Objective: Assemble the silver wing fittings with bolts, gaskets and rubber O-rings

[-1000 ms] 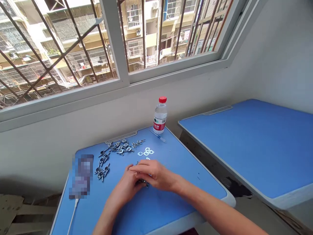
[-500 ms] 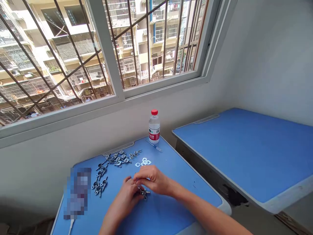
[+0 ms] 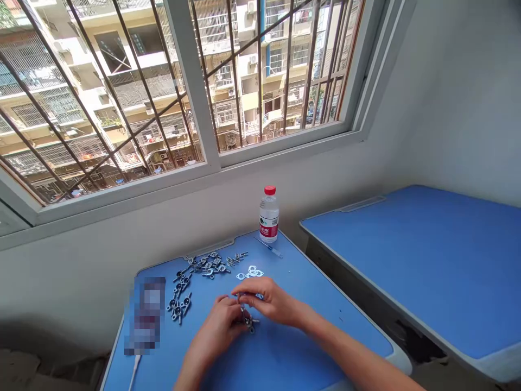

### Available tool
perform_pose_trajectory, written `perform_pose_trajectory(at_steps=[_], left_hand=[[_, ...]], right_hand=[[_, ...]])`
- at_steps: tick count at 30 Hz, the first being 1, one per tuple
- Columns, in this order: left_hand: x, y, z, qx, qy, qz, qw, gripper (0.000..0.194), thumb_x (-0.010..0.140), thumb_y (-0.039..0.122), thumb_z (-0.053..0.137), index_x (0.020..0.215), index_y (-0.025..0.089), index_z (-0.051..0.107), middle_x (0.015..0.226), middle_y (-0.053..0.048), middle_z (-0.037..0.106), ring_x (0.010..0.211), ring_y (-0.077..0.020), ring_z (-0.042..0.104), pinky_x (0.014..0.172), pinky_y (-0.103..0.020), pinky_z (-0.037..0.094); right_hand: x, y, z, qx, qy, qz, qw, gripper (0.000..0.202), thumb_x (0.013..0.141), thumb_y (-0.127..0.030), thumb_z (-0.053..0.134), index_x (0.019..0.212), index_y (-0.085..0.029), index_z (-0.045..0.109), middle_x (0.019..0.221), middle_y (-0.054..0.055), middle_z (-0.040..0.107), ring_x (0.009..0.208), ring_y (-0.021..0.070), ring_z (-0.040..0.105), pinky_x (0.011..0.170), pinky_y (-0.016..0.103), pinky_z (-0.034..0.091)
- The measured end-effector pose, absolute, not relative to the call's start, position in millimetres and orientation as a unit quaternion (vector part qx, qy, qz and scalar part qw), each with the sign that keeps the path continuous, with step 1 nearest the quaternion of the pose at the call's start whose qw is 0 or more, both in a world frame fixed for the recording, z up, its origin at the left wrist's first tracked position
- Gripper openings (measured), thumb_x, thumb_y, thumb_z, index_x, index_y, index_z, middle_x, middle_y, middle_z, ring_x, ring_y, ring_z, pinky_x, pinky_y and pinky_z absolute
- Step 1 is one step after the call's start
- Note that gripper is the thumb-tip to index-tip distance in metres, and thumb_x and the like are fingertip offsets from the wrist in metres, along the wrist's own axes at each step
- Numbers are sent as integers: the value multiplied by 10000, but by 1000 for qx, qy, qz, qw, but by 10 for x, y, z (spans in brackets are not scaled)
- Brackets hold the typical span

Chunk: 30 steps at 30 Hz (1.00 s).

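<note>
My left hand (image 3: 222, 321) is closed around a small metal fitting (image 3: 251, 324) with short stems, held low over the blue table. Just above it, my right hand (image 3: 271, 300) makes a pinch with thumb and forefinger on something small and thin, which I cannot make out. Beyond the hands lie flat white ring gaskets (image 3: 253, 272) with side lugs. To the left is a group of metal fittings with black centres (image 3: 178, 310). Farther back are a pile of similar metal fittings (image 3: 208, 266) and a small heap of thin metal pieces (image 3: 235, 259).
A water bottle with a red cap (image 3: 269, 217) stands at the table's far corner, with a slim screwdriver (image 3: 272, 249) in front. A blurred-out object (image 3: 147, 312) with a white cable (image 3: 134, 372) lies on the left. A second blue table (image 3: 411, 260) stands right, across a gap.
The view has turned slightly left, so everything sits farther right in the picture. My right hand's fingertips have risen a little from the fitting; my left hand keeps its grip.
</note>
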<state>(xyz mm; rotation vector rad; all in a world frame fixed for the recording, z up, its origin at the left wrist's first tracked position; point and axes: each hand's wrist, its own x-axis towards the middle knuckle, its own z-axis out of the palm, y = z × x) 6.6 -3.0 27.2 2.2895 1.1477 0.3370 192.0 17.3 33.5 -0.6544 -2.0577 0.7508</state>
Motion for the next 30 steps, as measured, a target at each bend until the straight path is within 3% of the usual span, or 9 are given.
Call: perform_pose_trajectory(at_steps=[5,11,19,30], left_hand=[[30,-43,298,851,452,114,243,176,832,70,560,847,198,679,962,-38,686,983,-219,597,928,-342,420],[74,-91,316,837,478,123,236,198,797,119,630,977,195,661,1074,-59,664,1031,-248,580,941,-366,423],[97,-50,307,838,482,112,228,125,808,105,648,905,184,650,1037,-57,673,1007,-253,586,954,-403,410],[55,-9,243,842,444,140,273,244,788,36,606,960,205,641,1060,-43,669,1059,-239,575,966,-387,406]], right_hand=[[1935,176,341,-252,-820,300,418,278,979,-301,485,998,-160,724,809,65,741,717,159,639,685,265,488],[1935,208,294,-267,-813,295,424,262,970,-309,509,1019,-162,720,812,67,750,734,164,660,706,274,509],[1943,212,313,-288,-797,307,433,225,927,-267,546,1000,-167,734,831,67,752,730,168,665,699,274,509],[1958,213,296,-293,-787,316,441,188,913,-249,557,941,-172,726,803,53,734,704,159,643,684,275,501]])
